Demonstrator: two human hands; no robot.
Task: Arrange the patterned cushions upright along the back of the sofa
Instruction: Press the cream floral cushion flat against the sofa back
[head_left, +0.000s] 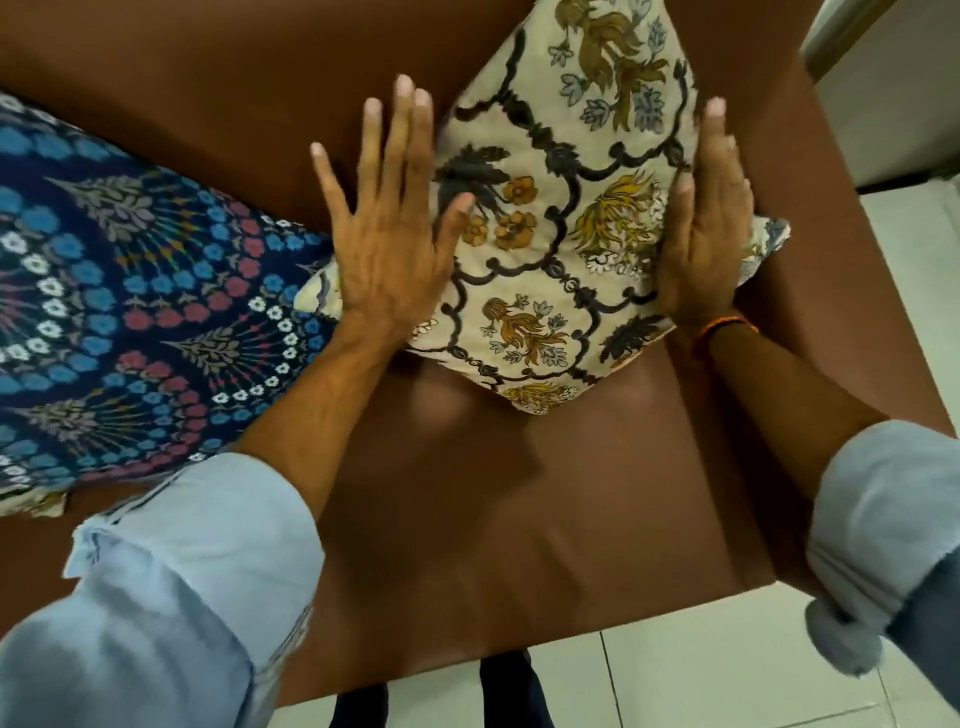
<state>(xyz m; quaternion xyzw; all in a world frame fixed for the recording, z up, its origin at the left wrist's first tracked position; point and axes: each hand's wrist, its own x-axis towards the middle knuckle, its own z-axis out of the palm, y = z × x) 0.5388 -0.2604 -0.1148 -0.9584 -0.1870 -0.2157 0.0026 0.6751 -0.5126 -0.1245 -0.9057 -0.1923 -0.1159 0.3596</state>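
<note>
A cream cushion (561, 218) with dark vine lines and yellow-brown flowers stands on one corner against the brown sofa back (218, 88), turned like a diamond. My left hand (389, 228) lies flat with fingers spread against its left edge. My right hand (709, 228) presses flat against its right edge, fingers straight. Neither hand grips the fabric. A dark blue cushion (119, 306) with blue, red and white flower rings lies to the left on the seat, its far side leaning toward the sofa back.
The brown seat (493, 519) stretches toward me in front of the cream cushion. The sofa's right armrest (841, 218) rises beside my right hand. White floor tiles (701, 680) and my dark shoes show below the seat's front edge.
</note>
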